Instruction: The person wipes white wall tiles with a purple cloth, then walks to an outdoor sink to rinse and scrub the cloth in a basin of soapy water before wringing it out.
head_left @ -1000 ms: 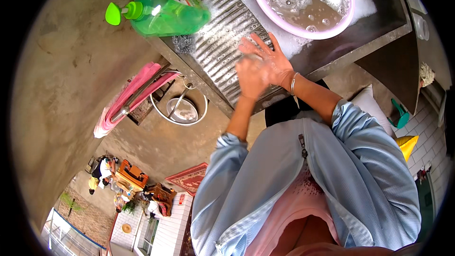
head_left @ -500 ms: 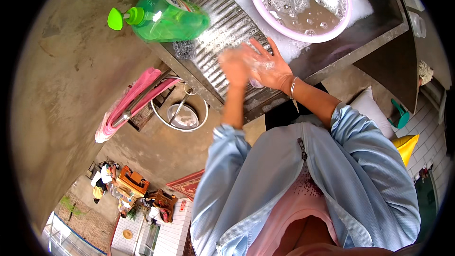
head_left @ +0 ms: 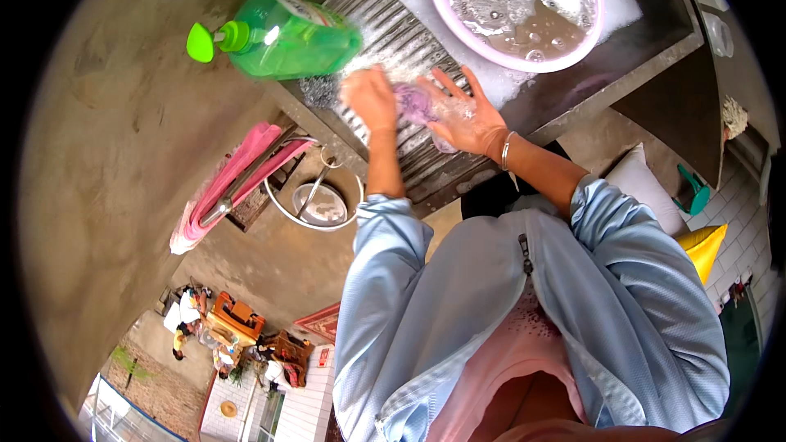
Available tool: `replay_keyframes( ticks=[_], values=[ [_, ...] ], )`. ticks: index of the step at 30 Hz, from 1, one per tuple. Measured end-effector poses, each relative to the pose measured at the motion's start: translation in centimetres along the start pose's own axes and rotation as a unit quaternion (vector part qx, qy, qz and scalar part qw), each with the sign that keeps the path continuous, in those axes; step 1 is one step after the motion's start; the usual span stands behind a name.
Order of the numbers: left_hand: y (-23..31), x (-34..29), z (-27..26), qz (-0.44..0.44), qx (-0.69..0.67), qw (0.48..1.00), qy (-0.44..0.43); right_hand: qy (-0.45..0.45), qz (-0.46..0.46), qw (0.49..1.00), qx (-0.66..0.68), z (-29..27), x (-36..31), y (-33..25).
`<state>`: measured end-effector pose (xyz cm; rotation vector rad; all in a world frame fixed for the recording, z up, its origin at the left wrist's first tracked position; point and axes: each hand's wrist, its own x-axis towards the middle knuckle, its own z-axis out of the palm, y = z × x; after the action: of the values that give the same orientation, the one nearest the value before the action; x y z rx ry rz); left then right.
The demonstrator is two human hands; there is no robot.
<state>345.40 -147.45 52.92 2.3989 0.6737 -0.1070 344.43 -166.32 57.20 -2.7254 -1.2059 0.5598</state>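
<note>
Two bare hands show in the head view, over a ridged washboard (head_left: 383, 10) set in a dark sink (head_left: 610, 90). Between them a wet purple cloth (head_left: 414, 103) lies bunched on the foamy ridges, and a small pale bit of it seems to show below the right palm. The right hand (head_left: 468, 123) is flat, palm down, its fingers spread apart, with suds on its back and a bracelet (head_left: 505, 152) at the wrist. The left hand (head_left: 370, 98) is curled and blurred, just beside the cloth's left end; I cannot tell whether its fingers are clamped on it.

Above the right hand, a round basin (head_left: 536, 65) with a pale pink rim holds murky water and suds. A green pump bottle (head_left: 299, 39) rests at the sink's left edge, near a grey scrubber (head_left: 318, 90). Further left and lower, a pink towel (head_left: 214, 191) hangs over a metal bar. The person wears a light blue jacket (head_left: 393, 295) with its sleeves pushed up. Small in the lower left, several people gather by an orange wooden chair (head_left: 237, 315).
</note>
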Motion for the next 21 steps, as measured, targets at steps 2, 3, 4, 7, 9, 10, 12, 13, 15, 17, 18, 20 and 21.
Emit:
replay_keyframes(
  ticks=[2, 3, 4, 7, 9, 10, 12, 13, 15, 17, 18, 20, 21],
  values=[
    [0.1, 0.2, 0.0, 0.079, 0.014, 0.976, 0.201, 0.013, -0.011, 1.0, 0.004, -0.3, 0.0, -0.6],
    [1.6, -0.8, 0.7, 0.076, 0.044, 0.962, 0.257, 0.009, -0.004, 1.0, 0.004, 0.0, -0.5, -0.3],
    [2.4, -2.5, 1.2, 0.062, 0.016, 0.989, 0.13, -0.002, -0.007, 1.0, 0.001, 0.1, -0.6, 0.1],
    [1.5, -9.7, 5.2, 0.227, 0.009, 0.972, 0.057, 0.007, -0.018, 0.9, -0.436, 1.1, 0.1, -0.2],
    [2.3, -9.1, 4.0, 0.24, 0.002, 0.971, 0.012, 0.012, -0.015, 0.987, -0.161, 0.9, -0.3, 0.3],
    [2.3, -8.4, 3.0, 0.255, -0.004, 0.967, -0.023, 0.013, -0.015, 0.987, -0.161, 0.5, -0.4, 0.4],
    [-0.8, -3.1, 1.5, 0.127, 0.142, 0.977, -0.095, 0.017, -0.011, 1.0, 0.004, -0.5, -0.2, -0.2],
    [0.1, -0.9, 0.3, 0.101, 0.152, 0.982, -0.054, 0.013, -0.005, 1.0, 0.003, -0.1, -0.4, 0.0],
    [1.5, 1.0, -0.5, 0.071, 0.165, 0.984, -0.008, 0.028, 0.004, 1.0, -0.008, 0.0, -0.4, -0.2],
    [1.6, 0.5, -0.1, 0.164, 0.103, 0.967, 0.168, 0.051, -0.004, 0.999, -0.011, 0.1, -0.5, -0.4],
    [1.6, -0.3, 0.6, 0.095, 0.09, 0.973, 0.187, 0.076, -0.008, 0.997, -0.015, 0.0, -0.2, -0.5],
    [1.5, -3.2, 1.8, 0.151, 0.055, 0.978, 0.132, 0.021, -0.018, 0.994, -0.106, -0.4, -0.1, -0.7],
    [3.1, -5.4, 2.4, 0.171, 0.053, 0.981, 0.071, -0.04, -0.019, 0.979, -0.197, -0.1, -0.5, -0.2]
  ],
)
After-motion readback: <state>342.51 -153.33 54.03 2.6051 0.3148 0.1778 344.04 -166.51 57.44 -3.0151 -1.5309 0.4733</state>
